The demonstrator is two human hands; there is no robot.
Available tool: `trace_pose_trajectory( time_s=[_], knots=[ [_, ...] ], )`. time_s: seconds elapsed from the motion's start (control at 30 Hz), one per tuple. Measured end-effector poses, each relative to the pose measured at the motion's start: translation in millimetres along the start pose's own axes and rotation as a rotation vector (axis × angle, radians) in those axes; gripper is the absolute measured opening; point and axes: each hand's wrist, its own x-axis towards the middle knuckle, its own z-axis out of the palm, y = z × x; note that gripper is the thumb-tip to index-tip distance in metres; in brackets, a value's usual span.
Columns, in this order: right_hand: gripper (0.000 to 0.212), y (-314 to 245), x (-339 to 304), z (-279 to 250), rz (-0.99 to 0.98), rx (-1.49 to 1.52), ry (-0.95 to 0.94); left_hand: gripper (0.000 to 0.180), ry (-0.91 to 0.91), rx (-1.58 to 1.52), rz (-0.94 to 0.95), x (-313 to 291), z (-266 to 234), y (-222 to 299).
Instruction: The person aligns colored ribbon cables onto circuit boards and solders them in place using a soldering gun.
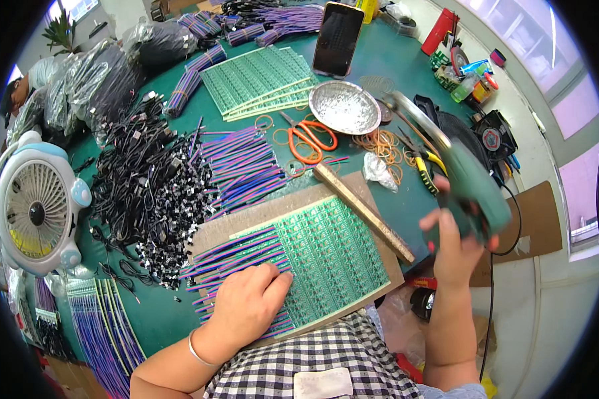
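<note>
My right hand [454,243], smeared by motion, is wrapped round a green pistol-grip soldering gun [471,183], held up right of the work board, its metal front end toward the far left. My left hand [253,297] rests on a panel of green circuit boards [333,256]. Its fingers are curled and pressed together over blue, red and purple wires [236,256] along the panel's left part; what the fingertips hold is hidden. Under the panel lies a brown board [216,229]. A wooden strip [365,213] slants across the panel's far right corner.
A pile of black cables [130,173] and wire bundles [243,159] lie left. Beyond are orange-handled scissors [306,141], a metal bowl [345,108], a propped phone [338,40] and stacked panels [256,76]. Yellow-black pliers [427,169] lie near the gun; its cord [491,312] hangs right. A fan [36,209] stands left.
</note>
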Motion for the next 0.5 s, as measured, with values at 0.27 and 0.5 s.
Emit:
trace_pose_trajectory(
  time_s=[0.27,0.5],
  knots=[
    [0.069,28.0,-172.8,-39.6,0.617,0.353,-0.235,0.024,-0.035,-0.006,0.012,0.6,-2.4,2.2],
    [0.051,10.6,-170.9,-48.7,0.54,0.123,-0.572,0.023,-0.025,-0.005,0.013,-2.2,-3.4,1.3]
  ],
)
